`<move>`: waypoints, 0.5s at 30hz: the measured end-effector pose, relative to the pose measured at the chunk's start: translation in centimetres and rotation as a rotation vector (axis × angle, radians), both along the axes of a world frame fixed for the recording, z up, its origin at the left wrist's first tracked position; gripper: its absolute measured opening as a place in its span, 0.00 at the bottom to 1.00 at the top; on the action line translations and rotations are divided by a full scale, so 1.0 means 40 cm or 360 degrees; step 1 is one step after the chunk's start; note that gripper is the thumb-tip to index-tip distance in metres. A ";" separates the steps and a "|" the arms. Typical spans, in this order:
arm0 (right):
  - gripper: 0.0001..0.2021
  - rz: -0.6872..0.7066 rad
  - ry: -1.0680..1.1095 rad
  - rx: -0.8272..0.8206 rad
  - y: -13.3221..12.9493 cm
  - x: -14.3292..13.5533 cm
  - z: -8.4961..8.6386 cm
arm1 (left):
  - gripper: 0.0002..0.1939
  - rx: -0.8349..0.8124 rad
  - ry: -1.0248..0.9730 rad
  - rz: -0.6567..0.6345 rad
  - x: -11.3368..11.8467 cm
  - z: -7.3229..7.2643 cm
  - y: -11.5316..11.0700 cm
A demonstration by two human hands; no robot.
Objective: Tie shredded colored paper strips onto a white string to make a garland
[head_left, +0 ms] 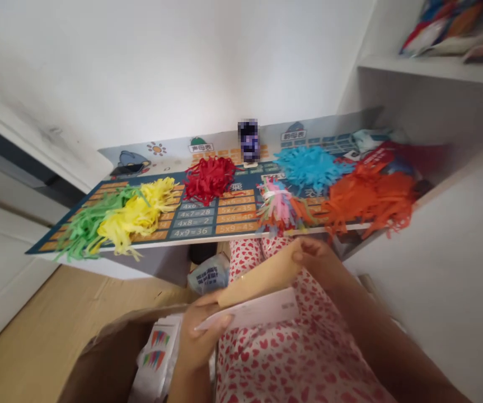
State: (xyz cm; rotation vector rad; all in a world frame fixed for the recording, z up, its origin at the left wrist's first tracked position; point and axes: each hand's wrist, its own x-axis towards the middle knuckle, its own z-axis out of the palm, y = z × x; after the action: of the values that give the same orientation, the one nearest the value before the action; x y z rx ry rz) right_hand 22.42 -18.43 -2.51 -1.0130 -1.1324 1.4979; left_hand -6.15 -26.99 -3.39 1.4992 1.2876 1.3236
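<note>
Above my lap, my left hand [205, 330] is closed on the near end of a long white card [258, 312] with small print at its right end. That hand also grips the left end of a flat tan paper piece [262, 277], which lies just beyond the card. At the tan paper's far right end, my right hand [312, 257] pinches its edge. A bundle of multicoloured paper strips [281, 204], tied with a pale band, sits at the table's front edge, beyond my hands.
Paper-strip heaps lie on the table [195, 231]: green [84, 218], yellow [140, 215], red [210, 179], blue [310, 168] and orange [371, 198]. A phone [248, 141] leans upright at the back. A cardboard box [98, 358] with printed packets [157, 350] stands at lower left.
</note>
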 end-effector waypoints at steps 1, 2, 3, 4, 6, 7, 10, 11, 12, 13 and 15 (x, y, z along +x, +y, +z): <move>0.16 -0.0117 0.0061 -0.0046 -0.009 0.012 0.008 | 0.12 0.0040 0.0041 -0.0156 0.012 0.001 0.006; 0.16 -0.0304 0.0118 -0.0060 -0.019 0.023 0.016 | 0.12 0.0090 0.0088 -0.0285 0.026 0.001 0.010; 0.16 -0.0512 0.0176 -0.0054 -0.028 0.034 0.023 | 0.11 0.0153 0.0134 -0.0374 0.040 0.000 0.012; 0.17 -0.0698 0.0234 -0.0042 -0.036 0.044 0.030 | 0.11 0.0229 0.0177 -0.0435 0.053 0.001 0.013; 0.17 -0.0914 0.0327 -0.0039 -0.048 0.061 0.043 | 0.10 0.0356 0.0286 -0.0653 0.075 0.007 0.017; 0.17 -0.0945 0.0361 -0.0051 -0.052 0.067 0.047 | 0.11 0.0380 0.0328 -0.0823 0.084 0.015 0.020; 0.16 -0.0900 0.0432 -0.0073 -0.054 0.072 0.051 | 0.21 0.0311 0.0246 -0.1420 0.100 0.047 0.037; 0.16 -0.0874 0.0456 -0.0066 -0.053 0.071 0.050 | 0.27 0.0259 0.0186 -0.1606 0.101 0.056 0.042; 0.16 -0.0852 0.0477 -0.0053 -0.051 0.068 0.048 | 0.34 0.0204 0.0139 -0.1789 0.100 0.063 0.046; 0.16 -0.0833 0.0491 -0.0036 -0.048 0.064 0.046 | 0.40 0.0145 0.0103 -0.1934 0.098 0.067 0.049; 0.15 -0.0800 0.0484 -0.0009 -0.045 0.056 0.043 | 0.42 0.0021 0.0065 -0.1937 0.092 0.064 0.048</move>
State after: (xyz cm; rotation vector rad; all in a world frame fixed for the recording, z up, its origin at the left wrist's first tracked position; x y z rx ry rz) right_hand 24.65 -20.23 -0.80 -0.9471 -0.6002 1.1938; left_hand -2.48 -25.06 -0.83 1.8158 0.1899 0.4724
